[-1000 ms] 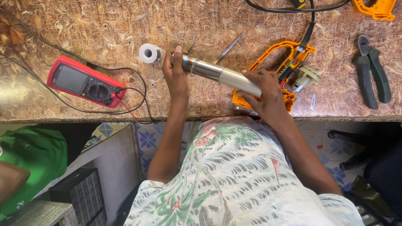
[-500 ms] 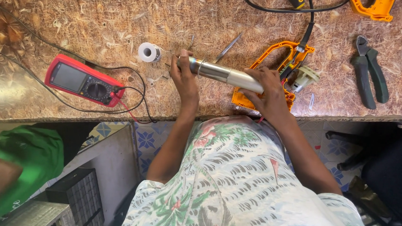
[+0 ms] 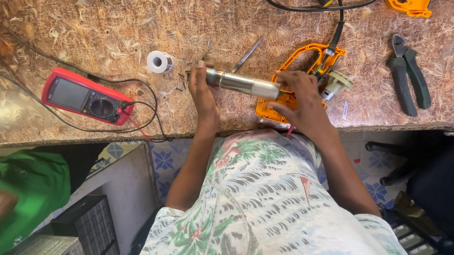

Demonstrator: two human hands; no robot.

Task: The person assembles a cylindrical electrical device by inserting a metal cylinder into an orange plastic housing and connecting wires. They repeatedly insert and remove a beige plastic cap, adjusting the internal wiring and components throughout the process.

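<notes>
I hold a shiny metal cylinder level above the brown patterned workbench. My left hand grips its left end, which is heat-tinted. My right hand grips its right end. Under my right hand lies an opened orange power tool housing with a pale motor part beside it. A small white spool sits just left of my left hand.
A red multimeter with black leads lies at the left. Dark green pliers lie at the right. Thin tweezers rest behind the cylinder. A black cable runs along the far edge. A person in green is at lower left.
The cylinder has shifted slightly right and away from the white spool, with both hands still on its ends.
</notes>
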